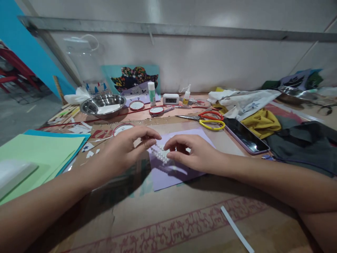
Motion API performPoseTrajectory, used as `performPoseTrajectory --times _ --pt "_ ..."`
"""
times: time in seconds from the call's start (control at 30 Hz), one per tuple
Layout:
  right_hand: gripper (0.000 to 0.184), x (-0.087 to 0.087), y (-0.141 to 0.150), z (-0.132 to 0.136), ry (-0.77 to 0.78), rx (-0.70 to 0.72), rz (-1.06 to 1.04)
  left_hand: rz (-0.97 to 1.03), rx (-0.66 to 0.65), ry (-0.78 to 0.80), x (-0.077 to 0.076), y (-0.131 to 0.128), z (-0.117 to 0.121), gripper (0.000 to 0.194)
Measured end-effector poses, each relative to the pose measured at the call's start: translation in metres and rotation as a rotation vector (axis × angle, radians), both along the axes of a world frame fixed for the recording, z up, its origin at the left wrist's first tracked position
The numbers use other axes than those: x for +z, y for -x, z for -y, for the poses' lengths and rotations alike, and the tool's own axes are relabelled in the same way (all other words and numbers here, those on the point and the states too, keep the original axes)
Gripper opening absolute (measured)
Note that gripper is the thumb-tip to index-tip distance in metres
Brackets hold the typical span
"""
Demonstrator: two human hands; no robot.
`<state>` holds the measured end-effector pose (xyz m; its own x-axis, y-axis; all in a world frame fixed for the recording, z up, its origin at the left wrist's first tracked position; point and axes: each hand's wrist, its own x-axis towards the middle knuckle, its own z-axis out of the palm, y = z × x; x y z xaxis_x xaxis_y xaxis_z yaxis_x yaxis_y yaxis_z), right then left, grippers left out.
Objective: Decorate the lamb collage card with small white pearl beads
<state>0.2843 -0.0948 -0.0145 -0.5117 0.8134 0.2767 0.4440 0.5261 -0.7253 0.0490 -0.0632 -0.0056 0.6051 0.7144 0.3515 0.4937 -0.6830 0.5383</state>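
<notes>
Pinching a strip of white pearl beads (161,153) between them, the left hand (126,149) and right hand (196,154) rest on lilac paper (168,175) lying on the table (184,218), scissors (207,119) beyond.

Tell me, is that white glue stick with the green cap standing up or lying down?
Upright. The white glue stick with the green cap stands on its base at the back of the table, cap on top.

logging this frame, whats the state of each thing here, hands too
left hand: pinching the pearl strip
right hand: fingertips down on the strip
purple paper: flat under both hands
scissors: lying shut
phone: screen dark
steel bowl: upright
glue stick: standing, capped
</notes>
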Motion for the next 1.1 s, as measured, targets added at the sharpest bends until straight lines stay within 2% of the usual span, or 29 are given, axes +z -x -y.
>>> performPoseTrajectory --times 0.1,0.27,0.33,0.53,0.73,0.83,0.97,1.1 --pt "0.01 -0.001 0.003 0.001 0.138 0.044 -0.064 0.038 0.048 -0.041 -0.002 -0.002 0.003 0.02" --pt "0.008 -0.007 0.004 0.001 0.289 0.011 -0.216 0.047 0.055 -0.357 -0.009 -0.007 0.006 0.013" --pt "0.009 -0.01 0.005 0.0 0.329 0.001 -0.256 0.028 0.016 -0.41 -0.012 -0.009 0.007 0.011" --pt "0.01 -0.017 0.005 -0.002 0.374 -0.005 -0.306 -0.034 -0.057 -0.449 -0.019 -0.01 0.006 0.015" --pt "0.016 -0.017 0.004 -0.002 0.228 0.031 -0.192 0.02 -0.049 -0.397 -0.02 -0.01 0.005 0.01" --pt "0.018 -0.017 0.003 -0.001 0.204 0.034 -0.145 0.032 -0.041 -0.38 -0.019 -0.01 0.005 0.012" --pt "0.017 -0.018 0.004 -0.002 0.244 0.036 -0.164 0.004 -0.048 -0.398 -0.017 -0.01 0.003 0.015" --pt "0.018 -0.017 0.005 -0.002 0.349 0.063 -0.203 -0.056 -0.01 -0.488 -0.017 -0.009 0.001 0.014"
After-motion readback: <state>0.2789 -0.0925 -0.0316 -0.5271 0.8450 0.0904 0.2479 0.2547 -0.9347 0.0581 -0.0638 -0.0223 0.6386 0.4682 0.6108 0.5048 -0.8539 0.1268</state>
